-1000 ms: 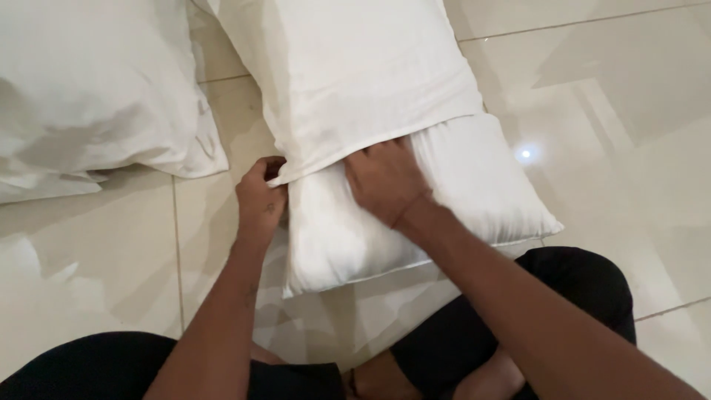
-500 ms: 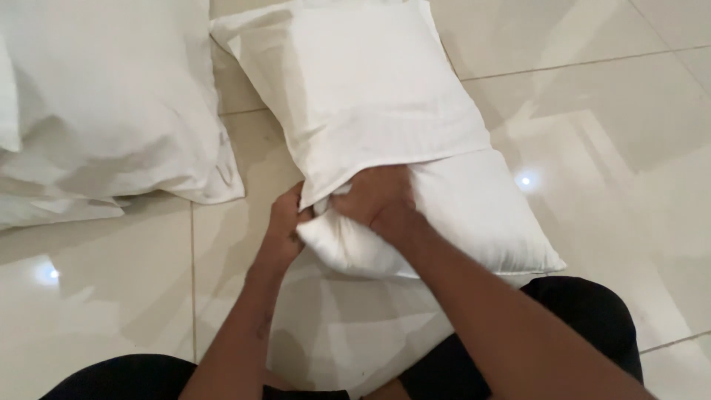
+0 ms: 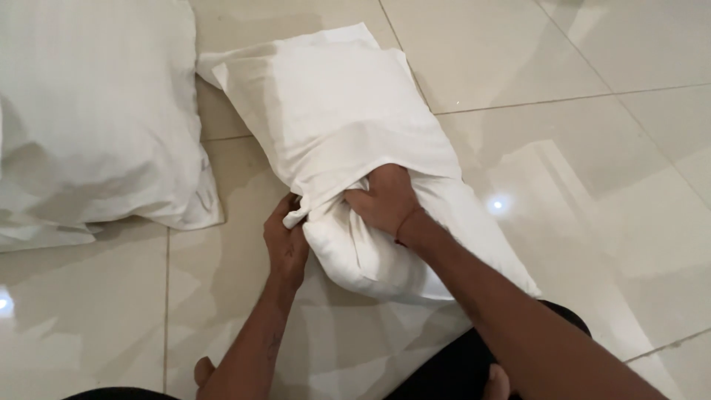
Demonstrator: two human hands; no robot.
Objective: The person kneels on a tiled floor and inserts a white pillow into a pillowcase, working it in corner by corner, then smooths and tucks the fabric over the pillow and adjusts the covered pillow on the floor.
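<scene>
Left hand [image 3: 287,241] pinches the case [image 3: 333,118] hem at 9 o'clock, right hand [image 3: 385,200] clenched on the pillow [image 3: 415,252] corner (best folded small, pushed straight in).

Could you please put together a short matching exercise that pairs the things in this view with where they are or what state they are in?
Things:
1. left hand
2. right hand
3. pillow
4. second pillow

Places or states:
A. lies apart at the left on the floor
B. grips the edge of the pillowcase opening
C. half inside the pillowcase, near end bare
D. presses into the pillow at the pillowcase mouth

Pairs: 1-B, 2-D, 3-C, 4-A
</scene>
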